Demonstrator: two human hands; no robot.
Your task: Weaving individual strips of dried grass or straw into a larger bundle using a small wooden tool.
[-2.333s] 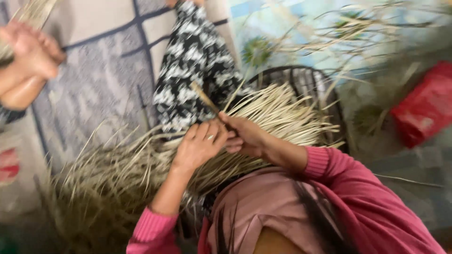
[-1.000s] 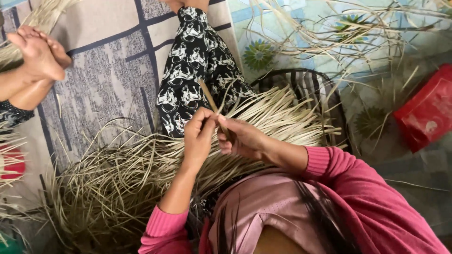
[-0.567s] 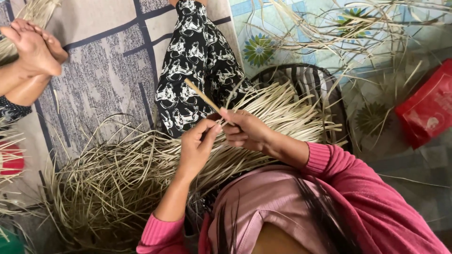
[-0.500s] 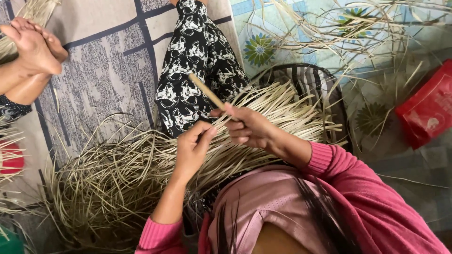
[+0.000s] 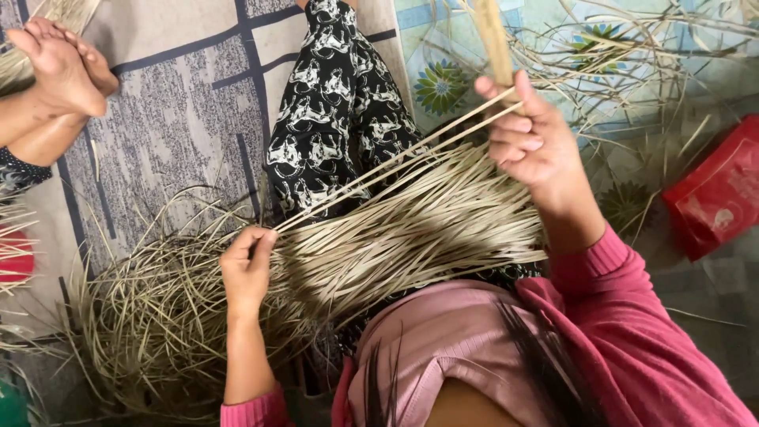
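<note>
left hand pinches one end of a thin pale reed strip, fingers closed on it. right hand is clenched round a wooden stick & strip's far end. strip runs taut between hands, above reed bundle on lap. red bag at right.

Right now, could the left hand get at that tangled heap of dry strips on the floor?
Probably yes: the left hand hangs right over the heap of dry strips, nothing between, though it is pinching a strip.
</note>
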